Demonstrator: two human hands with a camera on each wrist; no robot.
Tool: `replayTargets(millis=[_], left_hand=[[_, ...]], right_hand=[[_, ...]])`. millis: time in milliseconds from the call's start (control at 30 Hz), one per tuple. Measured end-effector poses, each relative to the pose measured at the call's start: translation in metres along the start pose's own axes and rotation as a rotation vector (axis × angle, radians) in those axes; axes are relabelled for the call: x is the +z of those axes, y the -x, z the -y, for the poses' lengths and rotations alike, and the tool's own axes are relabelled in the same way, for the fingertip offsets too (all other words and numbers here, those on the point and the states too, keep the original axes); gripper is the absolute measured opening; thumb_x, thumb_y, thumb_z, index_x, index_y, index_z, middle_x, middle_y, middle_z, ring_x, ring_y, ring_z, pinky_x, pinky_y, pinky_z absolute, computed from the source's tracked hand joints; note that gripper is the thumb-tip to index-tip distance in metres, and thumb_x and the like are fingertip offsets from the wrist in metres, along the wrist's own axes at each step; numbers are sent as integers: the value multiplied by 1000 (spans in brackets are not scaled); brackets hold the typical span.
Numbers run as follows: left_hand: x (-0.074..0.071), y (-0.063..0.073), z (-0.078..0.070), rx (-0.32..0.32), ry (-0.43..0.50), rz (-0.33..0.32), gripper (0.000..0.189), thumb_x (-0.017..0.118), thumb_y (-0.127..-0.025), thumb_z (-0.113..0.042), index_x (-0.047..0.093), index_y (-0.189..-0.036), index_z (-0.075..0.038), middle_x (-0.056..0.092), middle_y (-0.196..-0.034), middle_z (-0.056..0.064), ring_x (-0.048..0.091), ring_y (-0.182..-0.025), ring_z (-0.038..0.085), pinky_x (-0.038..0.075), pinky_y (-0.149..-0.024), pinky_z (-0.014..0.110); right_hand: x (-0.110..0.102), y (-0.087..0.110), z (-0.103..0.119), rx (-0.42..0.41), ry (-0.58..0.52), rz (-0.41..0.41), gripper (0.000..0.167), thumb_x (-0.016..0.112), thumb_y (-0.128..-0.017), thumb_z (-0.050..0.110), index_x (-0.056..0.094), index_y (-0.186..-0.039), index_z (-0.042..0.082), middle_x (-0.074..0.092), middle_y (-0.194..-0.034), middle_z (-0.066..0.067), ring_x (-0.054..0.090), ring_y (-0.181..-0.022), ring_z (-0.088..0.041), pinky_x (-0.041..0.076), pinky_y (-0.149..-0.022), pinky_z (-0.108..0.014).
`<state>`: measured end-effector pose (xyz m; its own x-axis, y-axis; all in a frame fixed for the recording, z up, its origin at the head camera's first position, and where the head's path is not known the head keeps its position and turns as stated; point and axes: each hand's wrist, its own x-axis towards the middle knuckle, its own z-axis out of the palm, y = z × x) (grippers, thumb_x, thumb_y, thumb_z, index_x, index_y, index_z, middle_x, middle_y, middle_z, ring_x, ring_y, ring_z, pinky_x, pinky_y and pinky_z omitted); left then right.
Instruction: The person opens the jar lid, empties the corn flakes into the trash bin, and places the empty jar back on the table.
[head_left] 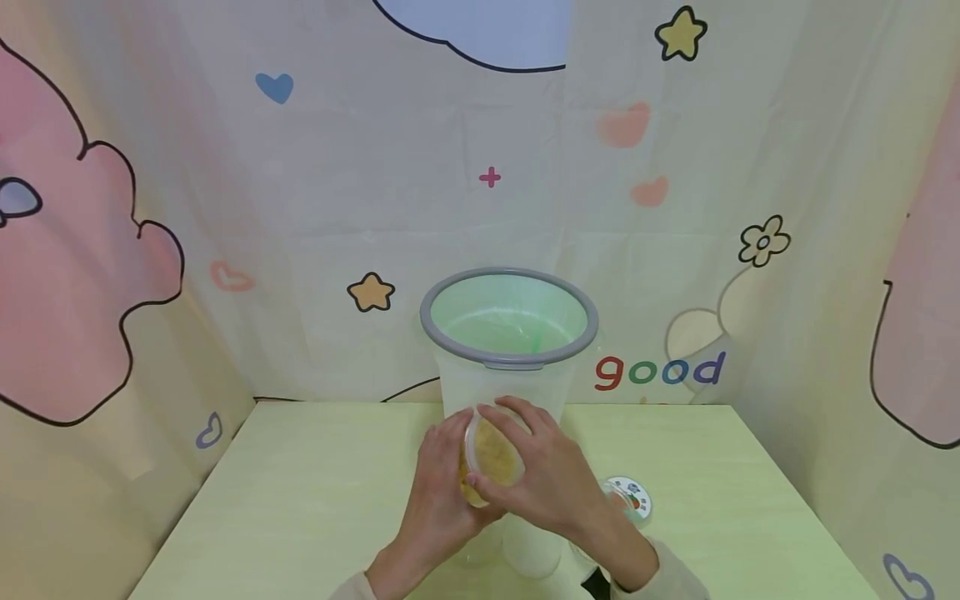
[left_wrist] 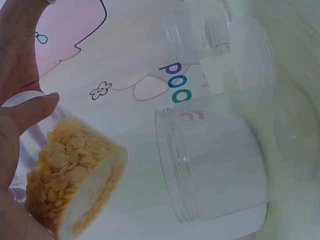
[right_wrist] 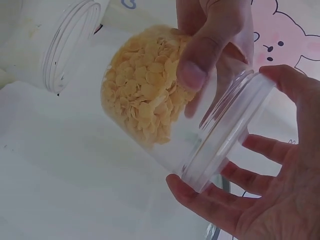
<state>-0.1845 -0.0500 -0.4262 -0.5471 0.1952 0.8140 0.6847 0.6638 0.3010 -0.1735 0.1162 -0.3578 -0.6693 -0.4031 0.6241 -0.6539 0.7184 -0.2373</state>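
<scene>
My left hand (head_left: 442, 479) grips the body of a clear jar (right_wrist: 145, 90) part-filled with yellow cereal flakes, its thumb across the side in the right wrist view. My right hand (head_left: 551, 471) holds the rim of the translucent lid (right_wrist: 235, 135), fingers and thumb spread around it. The lid sits on the jar's mouth. Tilted, with its flat base (left_wrist: 97, 192) showing in the left wrist view, the jar is held above the table. Beside it stands a clear, lidless jar (left_wrist: 212, 165), with threads around its mouth.
Behind the hands stands a pale bucket (head_left: 502, 387) with a grey rim. Another clear jar (left_wrist: 192, 37) and a white disc-shaped lid (left_wrist: 252, 55) are nearby. A round printed label (head_left: 633, 497) shows beside the right forearm. A patterned cloth (head_left: 322, 183) encloses the table (head_left: 315, 483) behind and at both sides.
</scene>
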Motion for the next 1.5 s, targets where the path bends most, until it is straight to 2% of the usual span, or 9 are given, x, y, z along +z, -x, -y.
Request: replayTargets(millis=[233, 400, 600, 900, 1167, 1500], left_hand=[[1, 2, -1, -14, -19, 69, 127, 98, -47, -41, 31, -149, -6, 44, -146, 7, 45, -134, 27, 36, -112, 57], [6, 2, 0, 43, -41, 32, 122, 97, -51, -39, 33, -147, -2, 47, -143, 10, 48, -131, 28, 40, -108, 55], [9, 0, 2, 86, -56, -6, 108, 95, -54, -33, 40, -142, -3, 51, -137, 7, 50, -125, 25, 45, -102, 47], [8, 0, 2, 90, -80, 18, 104, 91, -54, -33, 42, -140, -5, 54, -134, 6, 51, -122, 25, 46, -100, 46], [7, -1, 2, 119, -111, 16, 101, 90, -51, -34, 45, -136, -4, 56, -131, 7, 52, -119, 26, 51, -97, 43], [7, -2, 3, 137, -105, 27, 103, 90, -49, -35, 45, -136, -5, 57, -129, 7, 52, -116, 25, 53, -93, 41]], right_hand=[[-3, 4, -3, 8, -13, -4, 70, 78, -74, 49, 58, -136, 23, 57, -137, -4, 59, -121, -24, 58, -82, -45], [-3, 6, -6, 9, -21, -6, 69, 78, -74, 47, 58, -135, 23, 57, -136, -5, 60, -118, -25, 57, -83, -45], [-4, 9, -12, -23, -37, 11, 69, 80, -75, 44, 57, -137, 25, 56, -137, -7, 60, -118, -25, 57, -87, -45], [-7, 12, -17, -90, -29, 25, 70, 79, -75, 47, 55, -137, 28, 54, -137, -8, 59, -118, -26, 57, -87, -46], [-9, 13, -20, -141, -44, 18, 69, 78, -76, 51, 56, -136, 26, 54, -136, -8, 58, -118, -25, 57, -86, -46], [-10, 13, -27, -203, -79, 40, 71, 81, -73, 49, 56, -136, 26, 52, -136, -1, 58, -116, -21, 56, -91, -43]])
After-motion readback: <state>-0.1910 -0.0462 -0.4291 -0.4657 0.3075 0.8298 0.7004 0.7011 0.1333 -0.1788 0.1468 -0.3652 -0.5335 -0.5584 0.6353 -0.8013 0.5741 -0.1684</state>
